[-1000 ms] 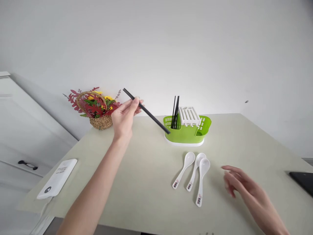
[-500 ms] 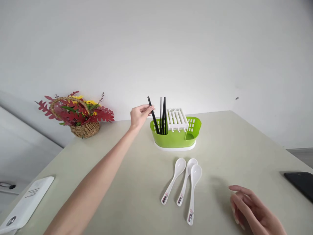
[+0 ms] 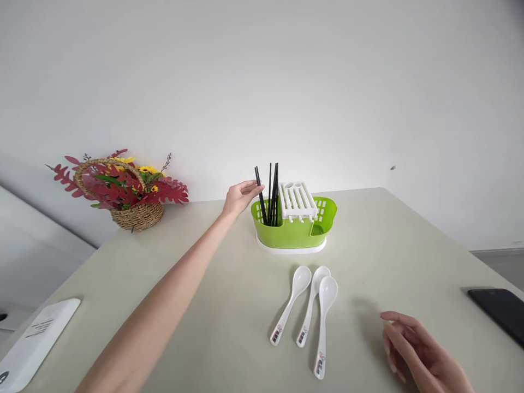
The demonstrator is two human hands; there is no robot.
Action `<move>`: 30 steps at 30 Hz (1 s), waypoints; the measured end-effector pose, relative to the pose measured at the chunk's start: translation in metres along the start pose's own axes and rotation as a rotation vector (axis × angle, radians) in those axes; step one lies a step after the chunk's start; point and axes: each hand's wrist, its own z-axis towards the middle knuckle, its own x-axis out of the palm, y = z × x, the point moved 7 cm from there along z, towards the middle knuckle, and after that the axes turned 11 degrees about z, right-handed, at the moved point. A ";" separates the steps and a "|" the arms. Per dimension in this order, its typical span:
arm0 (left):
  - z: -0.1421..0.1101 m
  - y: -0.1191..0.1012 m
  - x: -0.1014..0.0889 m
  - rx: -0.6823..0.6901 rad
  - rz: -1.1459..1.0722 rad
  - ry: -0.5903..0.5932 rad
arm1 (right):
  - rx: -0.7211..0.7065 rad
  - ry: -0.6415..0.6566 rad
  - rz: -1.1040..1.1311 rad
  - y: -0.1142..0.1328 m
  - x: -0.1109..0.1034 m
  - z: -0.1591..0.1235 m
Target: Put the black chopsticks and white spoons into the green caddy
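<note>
My left hand (image 3: 242, 197) pinches a pair of black chopsticks (image 3: 262, 204) near the upper part. Their lower ends are inside the left compartment of a green utensil holder (image 3: 292, 238), hidden behind its front wall. Several more black chopsticks (image 3: 274, 191) stand upright beside them there. A white slotted rack (image 3: 298, 201) covers the holder's middle. Three white spoons lie on the table in front: a left spoon (image 3: 301, 280), a middle spoon (image 3: 310, 308) and a right spoon (image 3: 328, 295). Right of them hovers my right hand (image 3: 421, 352), empty, its fingers loosely bent and apart.
A wicker basket of artificial flowers (image 3: 138, 216) stands at the back left, against the wall. Near the left edge lies a white device (image 3: 43, 335), and a black phone (image 3: 499, 311) is at the right. The wall (image 3: 262, 82) rises behind the table.
My left hand has carried the chopsticks rightward and lowered them from a slant into the holder's left compartment. My right hand stays near the spoons, and the view has shifted.
</note>
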 end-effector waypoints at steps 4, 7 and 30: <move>-0.023 0.026 -0.021 -0.107 -0.018 -0.191 | 0.002 -0.012 -0.030 0.003 0.005 0.001; -0.064 0.058 -0.034 -0.254 -0.006 -0.348 | -0.034 -0.006 -0.101 0.006 0.014 0.002; -0.201 0.008 0.103 -0.095 0.548 0.453 | -0.252 -0.019 -0.237 0.023 0.033 -0.007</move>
